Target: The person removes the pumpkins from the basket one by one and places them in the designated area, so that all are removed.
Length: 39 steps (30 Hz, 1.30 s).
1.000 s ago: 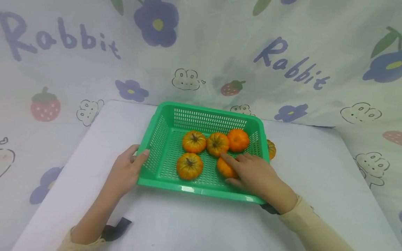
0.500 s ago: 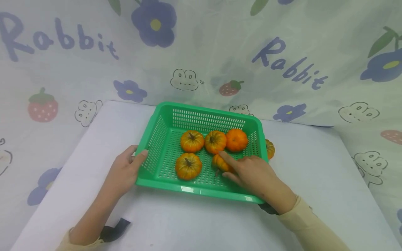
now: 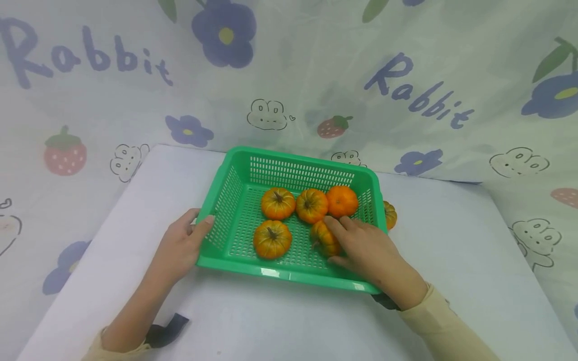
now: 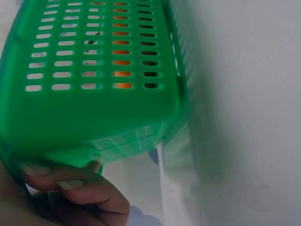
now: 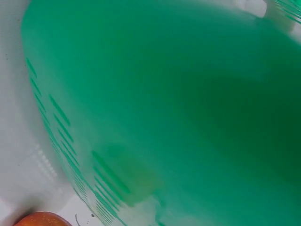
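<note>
A green plastic basket holds several small orange pumpkins. My left hand grips its left rim, thumb over the top; in the left wrist view, curled fingers show beneath that rim. Inside, at the front right, my right hand holds a pumpkin that lies tipped with its stem to the left; the palm hides its right side. Beside it sit a striped pumpkin, another at the back left, one in the middle and a plain orange one. Green plastic fills most of the right wrist view.
Outside the basket, behind its right wall, another pumpkin is partly hidden on the white table. An orange pumpkin also shows at the right wrist view's bottom edge. A printed cloth hangs behind the table.
Under my right hand the pumpkin has turned, its stem now showing at the left. My right fingers have shifted slightly right over it. The left hand and basket stay put.
</note>
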Each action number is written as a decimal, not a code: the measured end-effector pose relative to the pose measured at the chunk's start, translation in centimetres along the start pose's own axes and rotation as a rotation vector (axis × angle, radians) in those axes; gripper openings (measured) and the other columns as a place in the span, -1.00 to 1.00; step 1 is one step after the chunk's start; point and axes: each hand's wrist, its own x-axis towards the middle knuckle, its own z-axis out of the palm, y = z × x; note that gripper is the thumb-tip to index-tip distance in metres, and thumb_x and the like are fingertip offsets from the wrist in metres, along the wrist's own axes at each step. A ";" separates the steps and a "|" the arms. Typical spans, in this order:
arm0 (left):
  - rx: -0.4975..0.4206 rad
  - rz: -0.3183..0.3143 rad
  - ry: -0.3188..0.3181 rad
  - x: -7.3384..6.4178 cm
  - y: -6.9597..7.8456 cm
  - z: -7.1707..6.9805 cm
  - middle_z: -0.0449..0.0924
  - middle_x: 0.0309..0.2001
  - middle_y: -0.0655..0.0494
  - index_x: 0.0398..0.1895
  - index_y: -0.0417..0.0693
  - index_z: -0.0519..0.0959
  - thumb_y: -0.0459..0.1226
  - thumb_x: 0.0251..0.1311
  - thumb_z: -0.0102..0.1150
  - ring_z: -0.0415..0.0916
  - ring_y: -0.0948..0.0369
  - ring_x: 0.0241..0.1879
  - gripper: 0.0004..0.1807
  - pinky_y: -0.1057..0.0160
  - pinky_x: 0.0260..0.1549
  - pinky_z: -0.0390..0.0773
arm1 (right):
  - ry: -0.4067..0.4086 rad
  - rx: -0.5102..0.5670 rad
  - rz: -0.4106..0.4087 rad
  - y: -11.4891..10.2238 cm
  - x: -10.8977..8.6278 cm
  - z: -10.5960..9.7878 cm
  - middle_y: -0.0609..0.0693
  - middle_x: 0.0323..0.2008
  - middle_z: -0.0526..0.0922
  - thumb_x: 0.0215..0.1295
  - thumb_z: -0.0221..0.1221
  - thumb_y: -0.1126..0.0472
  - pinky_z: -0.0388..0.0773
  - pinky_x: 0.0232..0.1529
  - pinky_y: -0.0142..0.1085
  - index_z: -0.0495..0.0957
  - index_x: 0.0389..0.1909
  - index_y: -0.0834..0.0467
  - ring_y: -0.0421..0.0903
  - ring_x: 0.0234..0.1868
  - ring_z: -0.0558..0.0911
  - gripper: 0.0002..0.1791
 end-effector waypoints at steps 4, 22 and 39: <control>0.000 -0.008 -0.001 -0.2 0.0 0.1 0.71 -0.13 -0.16 0.54 -0.23 0.23 0.18 0.63 -0.20 0.57 0.06 -0.41 -0.25 0.19 -0.49 0.54 | 0.029 -0.006 -0.008 0.0 0.0 0.1 0.04 -0.12 0.62 -0.05 0.66 -0.10 0.64 -0.13 -0.14 0.48 0.30 0.26 -0.01 -0.22 0.59 -0.05; -0.001 -0.013 -0.008 0.0 -0.2 0.2 0.72 -0.17 -0.11 0.53 -0.21 0.24 0.17 0.63 -0.20 0.57 0.08 -0.41 -0.27 0.19 -0.49 0.53 | 0.031 -0.029 -0.006 0.0 0.0 0.1 0.11 -0.04 0.66 0.00 0.64 -0.12 0.65 -0.01 -0.09 0.44 0.37 0.36 0.05 -0.12 0.65 0.03; 0.004 -0.010 -0.001 -0.1 0.1 0.1 0.71 -0.20 -0.11 0.51 -0.22 0.26 0.17 0.63 -0.20 0.55 0.09 -0.44 -0.27 0.19 -0.50 0.53 | -0.005 0.022 -0.041 0.0 0.1 -0.2 0.06 0.14 0.61 0.08 0.61 -0.03 0.66 -0.10 -0.05 0.35 0.53 0.03 0.08 -0.08 0.68 0.01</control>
